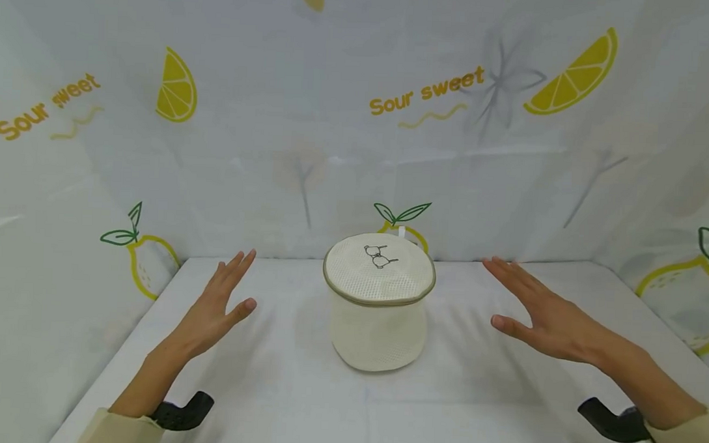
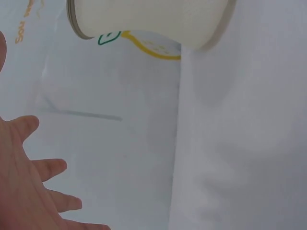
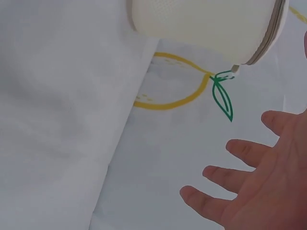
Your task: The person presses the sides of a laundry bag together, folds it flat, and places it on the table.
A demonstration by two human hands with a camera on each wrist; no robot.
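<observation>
A cream mesh laundry wash bag [image 1: 378,333], round and upright, stands in the middle of the white table. Its lid [image 1: 352,273] has a beige zipper edge and a small line drawing on top. My left hand [image 1: 213,317] is held out to the left of the bag, fingers straight, thumb apart, touching nothing. To the bag's right, my right hand [image 1: 553,320] mirrors it with straight fingers and holds nothing. Both wrist views show the spread fingers and, at the top, the side of the bag [image 2: 144,17].
Behind the white tabletop [image 1: 301,415] hangs a pale curtain [image 1: 244,178] printed with lemons and "Sour sweet" lettering, which also runs along both sides. A black wrist mount [image 1: 183,412] sits on the left wrist and another black mount [image 1: 611,423] on the right.
</observation>
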